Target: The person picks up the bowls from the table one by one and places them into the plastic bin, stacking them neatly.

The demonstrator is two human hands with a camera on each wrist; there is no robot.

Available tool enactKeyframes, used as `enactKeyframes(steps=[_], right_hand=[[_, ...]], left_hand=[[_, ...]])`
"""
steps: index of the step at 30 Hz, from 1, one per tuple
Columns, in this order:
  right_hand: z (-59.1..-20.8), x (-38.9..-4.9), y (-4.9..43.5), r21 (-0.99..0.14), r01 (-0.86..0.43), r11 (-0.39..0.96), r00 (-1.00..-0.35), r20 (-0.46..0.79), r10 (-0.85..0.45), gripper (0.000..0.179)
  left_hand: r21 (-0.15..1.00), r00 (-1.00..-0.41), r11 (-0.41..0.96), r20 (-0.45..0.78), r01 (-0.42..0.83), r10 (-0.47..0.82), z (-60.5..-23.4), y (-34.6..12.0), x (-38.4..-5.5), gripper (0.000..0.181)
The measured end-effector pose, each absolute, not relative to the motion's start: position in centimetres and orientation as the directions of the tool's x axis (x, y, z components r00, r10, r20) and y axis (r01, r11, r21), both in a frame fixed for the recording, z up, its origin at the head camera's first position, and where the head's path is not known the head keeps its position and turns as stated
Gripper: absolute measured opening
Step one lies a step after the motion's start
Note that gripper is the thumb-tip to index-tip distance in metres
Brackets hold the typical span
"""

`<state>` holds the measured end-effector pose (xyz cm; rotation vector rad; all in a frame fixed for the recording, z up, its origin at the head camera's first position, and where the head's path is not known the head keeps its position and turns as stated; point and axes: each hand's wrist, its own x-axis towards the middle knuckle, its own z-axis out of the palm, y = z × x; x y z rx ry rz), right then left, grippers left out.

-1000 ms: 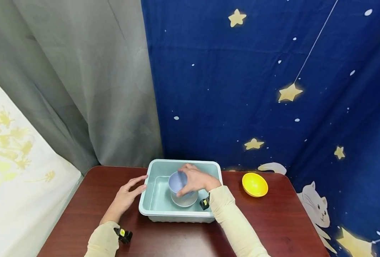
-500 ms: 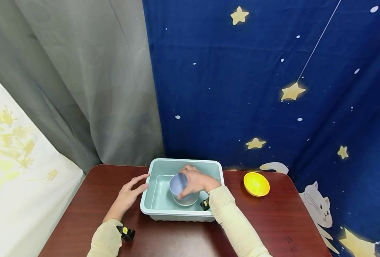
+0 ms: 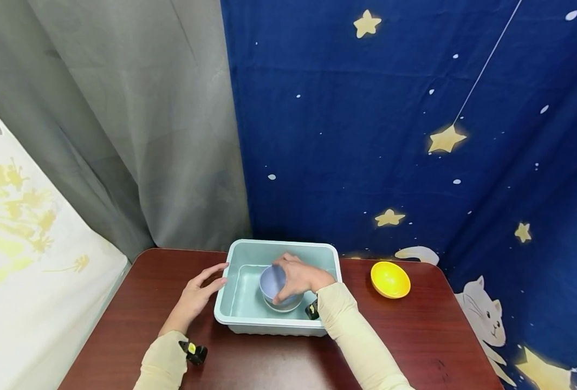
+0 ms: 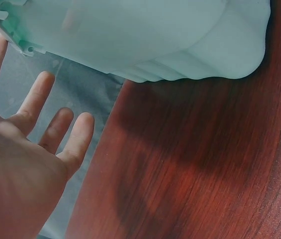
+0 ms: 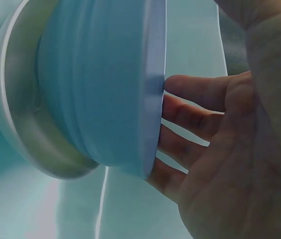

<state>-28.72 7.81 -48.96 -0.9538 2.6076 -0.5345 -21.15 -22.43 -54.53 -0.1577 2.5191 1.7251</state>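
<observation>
Blue plastic forms the bowl (image 3: 270,280) just below the centre of the head view, inside a pale green tub (image 3: 268,329). Its lower part sits within the rim of a whitish bowl (image 3: 280,307) in the same tub. The right hand (image 3: 300,276) reaches in from the lower right, its grip spread wide over the blue bowl, thumb on the near side and fingers on the far side, holding it by the rim; in the right wrist view the fingertips meet that rim at mid-frame.

Left of the tub, the left hand (image 3: 195,295) has its fingers spread and nearly straight, touching the tub's left edge, with nothing in its grip. A yellow bowl (image 3: 390,280) stands right of the tub, well apart from it, toward the far edge of the reddish-brown counter (image 3: 425,336). Grey cloth (image 3: 186,135) hangs in the upper left, and a navy curtain (image 3: 317,70) printed with stars fills the upper right.
</observation>
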Motion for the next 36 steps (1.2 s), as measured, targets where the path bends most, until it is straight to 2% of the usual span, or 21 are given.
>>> enactKeyframes(steps=[16,36], right_hand=[[-49.8,-28.9,7.9,-0.420,-0.533,0.735,-0.728,-0.214,-0.651,0.102],[-50.2,-28.8,7.8,-0.459,-0.462,0.759,-0.731,-0.287,-0.619,0.108]], left_hand=[[0.922,-0.995,0.374,-0.093,-0.101,-0.039,-54.7,-22.2,-21.1,0.057],[0.927,-0.994,0.359,-0.102,-0.110,-0.042,-54.5,-22.1,-20.8,0.056]])
